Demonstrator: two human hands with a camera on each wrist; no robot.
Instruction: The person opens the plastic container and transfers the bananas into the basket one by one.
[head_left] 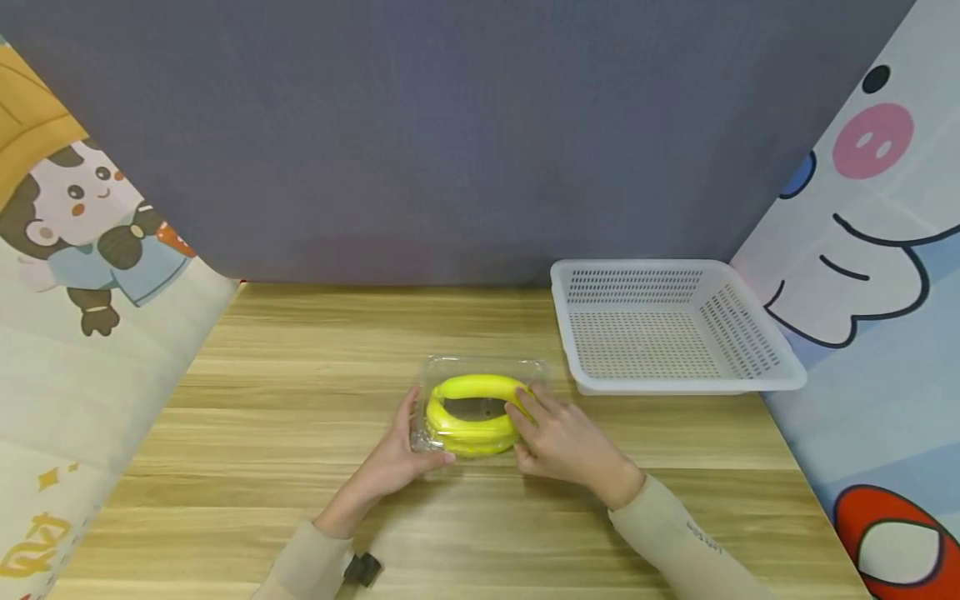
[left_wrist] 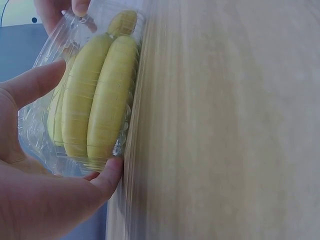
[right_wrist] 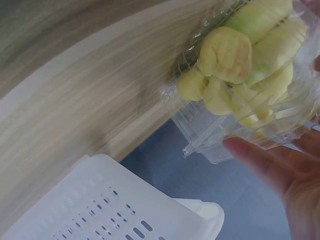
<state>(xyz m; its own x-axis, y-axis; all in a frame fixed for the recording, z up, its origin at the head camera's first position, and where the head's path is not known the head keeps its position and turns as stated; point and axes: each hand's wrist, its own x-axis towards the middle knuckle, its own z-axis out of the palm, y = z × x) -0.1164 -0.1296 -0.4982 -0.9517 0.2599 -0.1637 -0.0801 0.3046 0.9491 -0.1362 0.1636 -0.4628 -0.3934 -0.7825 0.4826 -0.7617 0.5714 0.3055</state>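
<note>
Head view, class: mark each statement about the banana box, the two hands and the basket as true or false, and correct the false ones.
1. The bananas lie inside a clear plastic box. True.
2. The white basket holds a banana. False: nothing shows inside it.
3. Both hands are on the box, the left hand at its left side and the right hand at its right. True.
4. The box stands inside the basket. False: it is on the wooden table, to the left of the basket and nearer the person.
5. The bananas are brown. False: they are yellow.
</note>
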